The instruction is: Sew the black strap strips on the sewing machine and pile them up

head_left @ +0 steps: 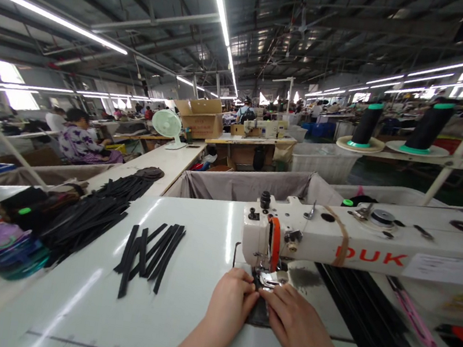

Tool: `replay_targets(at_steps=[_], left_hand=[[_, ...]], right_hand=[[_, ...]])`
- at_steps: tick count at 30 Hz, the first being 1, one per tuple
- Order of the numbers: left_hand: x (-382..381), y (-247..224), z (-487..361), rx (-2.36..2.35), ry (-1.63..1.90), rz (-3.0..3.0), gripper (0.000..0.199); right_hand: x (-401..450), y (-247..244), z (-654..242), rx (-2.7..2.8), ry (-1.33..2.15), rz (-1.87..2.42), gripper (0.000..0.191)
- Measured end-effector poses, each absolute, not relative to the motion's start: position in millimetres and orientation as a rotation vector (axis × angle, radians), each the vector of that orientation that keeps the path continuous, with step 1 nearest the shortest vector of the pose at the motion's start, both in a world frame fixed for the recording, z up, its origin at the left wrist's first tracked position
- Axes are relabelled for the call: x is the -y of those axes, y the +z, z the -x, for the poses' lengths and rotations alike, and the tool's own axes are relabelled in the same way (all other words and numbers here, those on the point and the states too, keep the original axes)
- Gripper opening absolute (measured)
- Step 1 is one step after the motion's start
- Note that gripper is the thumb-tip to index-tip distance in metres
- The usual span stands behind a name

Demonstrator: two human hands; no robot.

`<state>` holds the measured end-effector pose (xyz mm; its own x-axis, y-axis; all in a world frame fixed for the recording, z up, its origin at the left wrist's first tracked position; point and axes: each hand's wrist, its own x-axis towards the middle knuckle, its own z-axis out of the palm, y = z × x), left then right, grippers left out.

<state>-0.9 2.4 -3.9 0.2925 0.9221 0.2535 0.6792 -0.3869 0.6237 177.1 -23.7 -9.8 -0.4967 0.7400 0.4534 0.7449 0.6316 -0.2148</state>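
Black fabric strip [258,314] just in front of the presser foot [270,279] of the white DUK sewing machine [326,241], pinched from both sides. Left hand [231,305] and right hand [294,318] almost touching, with fingers [249,286] curled down onto the strip, none spread open. Left of the sewing machine, a loose row of black strips [151,252] on the white table [73,312]; right, beneath its arm, more black strips [361,311]; behind it, two black thread cones [430,126] on round stands.

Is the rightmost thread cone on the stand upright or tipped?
Upright: the black thread cone stands on end on its round plate.
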Motion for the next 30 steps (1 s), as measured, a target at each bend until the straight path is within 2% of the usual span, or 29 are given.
replay_targets(at_steps=[1, 2, 4, 5, 8, 12, 14, 16, 19, 21, 24, 27, 30], left_hand=[[-6.7, -3.9, 2.7, -1.459, 0.860, -2.121, 0.005], [-11.2, -3.4, 4.2, -1.482, 0.889, -2.089, 0.009], [-19.2, -1.5, 5.5, -1.496, 0.907, -2.108, 0.036], [-22.1, -0.3, 5.2, -1.479, 0.882, -2.153, 0.043], [-25.3, 3.3, 4.4, -1.430, 0.741, -2.295, 0.042], [-24.4, 7.3, 26.8, -1.634, 0.673, -2.280, 0.039], [-25.9, 9.8, 52.0, -1.894, 0.664, -2.209, 0.031], [-28.6, 13.3, 77.4, -2.222, 0.638, -2.151, 0.019], [-30.3, 20.7, 92.1, -2.491, 0.676, -2.072, 0.019], [-26.3, 25.3, 79.2, -2.356, 0.795, -2.096, 0.022], [-10.8, 26.2, 39.6, -1.856, 0.832, -2.011, 0.031], [7.2, 18.3, 4.1, -1.222, 0.570, -1.633, 0.039], [15.3, 10.1, -11.2, -0.960, 0.562, -1.306, 0.042]], right_hand=[[22.7, -10.2, -181.7, 2.311, -0.030, 1.195, 0.023], [21.5, -10.5, -188.2, 2.261, -0.076, 1.255, 0.022], [19.2, -11.0, -205.1, 2.120, -0.249, 1.445, 0.021], [18.2, -11.2, -214.2, 2.047, -0.370, 1.552, 0.019], [16.0, -12.3, -233.4, 1.923, -0.622, 1.770, 0.016], [12.8, -15.4, -231.5, 2.053, -0.401, 1.622, 0.017], [11.3, -18.2, -228.4, 2.066, -0.264, 1.526, 0.016], [10.4, -22.1, -230.4, 1.988, -0.255, 1.574, 0.014], [10.0, -27.8, -241.0, 1.874, -0.211, 1.791, 0.019], [10.0, -28.4, -247.2, 1.850, -0.093, 1.872, 0.019], [11.9, -20.6, -246.0, 1.820, 0.170, 1.849, 0.018], [19.6, -6.4, -228.8, 1.957, 0.595, 1.534, 0.013], [30.7, 5.1, -201.9, 2.123, 0.782, 1.259, 0.011]])
